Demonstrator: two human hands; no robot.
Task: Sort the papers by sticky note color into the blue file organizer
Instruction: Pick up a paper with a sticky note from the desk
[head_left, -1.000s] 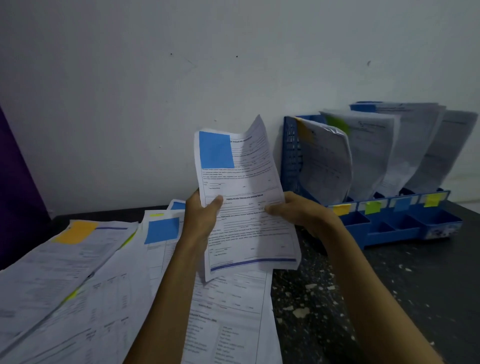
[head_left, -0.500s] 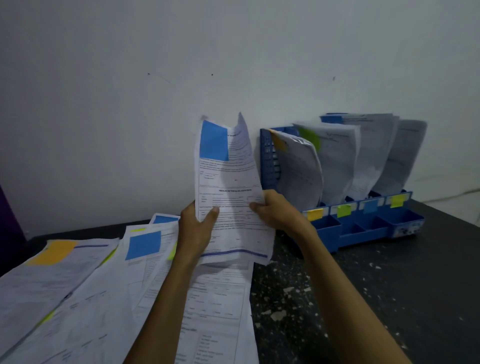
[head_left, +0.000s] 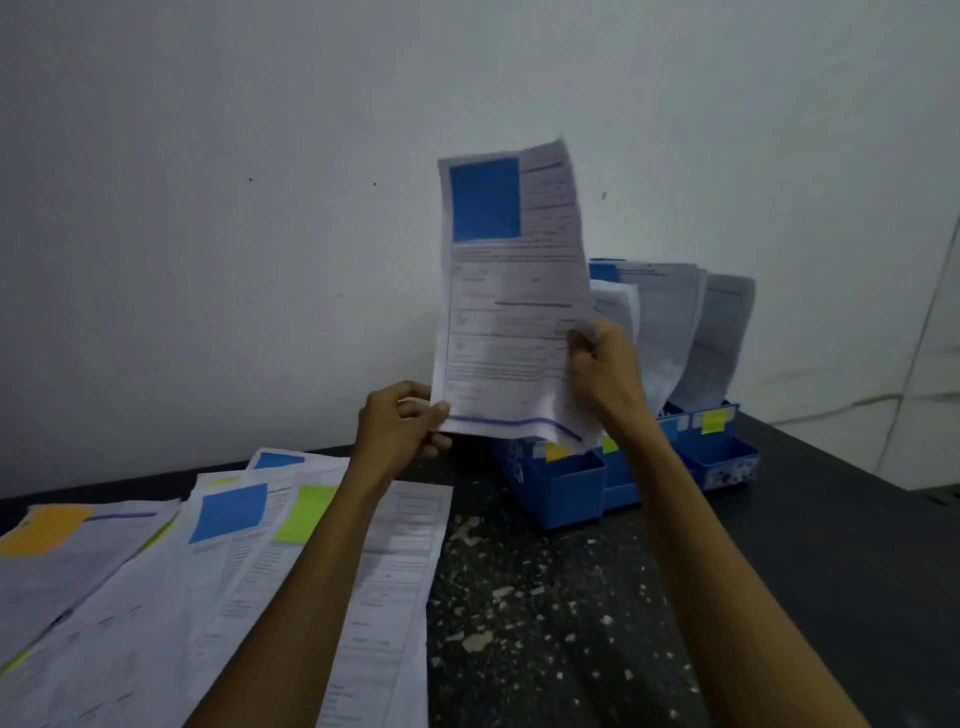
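Note:
I hold a printed paper (head_left: 511, 322) upright in front of the wall; a blue sticky note (head_left: 484, 200) covers its top left corner. My left hand (head_left: 402, 428) pinches its bottom left corner. My right hand (head_left: 605, 364) grips its right edge, thumb on the front. Behind and to the right stands the blue file organizer (head_left: 566, 491) against the wall, with upright papers (head_left: 670, 322) in its slots and small colour tabs (head_left: 714, 420) on its front. The held paper hides the organizer's left slots.
Several papers (head_left: 156, 597) lie fanned out on the dark, speckled table (head_left: 571, 623) at the left, with orange (head_left: 47, 527), blue (head_left: 228, 512) and green (head_left: 306, 512) sticky notes. A white wall runs close behind.
Both hands have lifted the paper higher and moved it right, in front of the organizer. My left hand slid down to the bottom corner. A green-noted paper now shows on the table.

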